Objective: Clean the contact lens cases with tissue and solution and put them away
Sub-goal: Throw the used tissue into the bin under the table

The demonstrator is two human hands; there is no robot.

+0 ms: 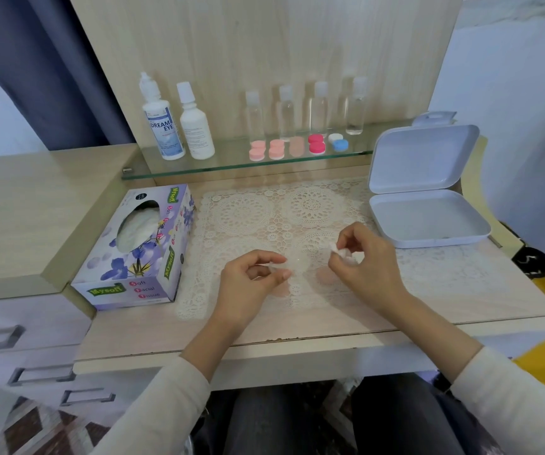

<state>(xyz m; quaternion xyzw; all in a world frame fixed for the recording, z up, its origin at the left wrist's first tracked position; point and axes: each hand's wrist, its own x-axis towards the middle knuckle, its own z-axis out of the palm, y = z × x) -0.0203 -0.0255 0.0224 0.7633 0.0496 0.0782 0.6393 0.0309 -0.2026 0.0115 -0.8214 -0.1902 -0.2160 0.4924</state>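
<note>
A lilac tissue box with blue flowers lies at the desk's left edge, a cream lace mat covers its pale wood under a white tissue and a clear case, and pale pink cases, a deep pink case and a white-and-blue case line the glass shelf.

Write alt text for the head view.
Over a cream lace mat, the left hand pinches a small clear lens case and the right hand a white tissue wad. A purple tissue box lies left, an open white plastic box right.
</note>
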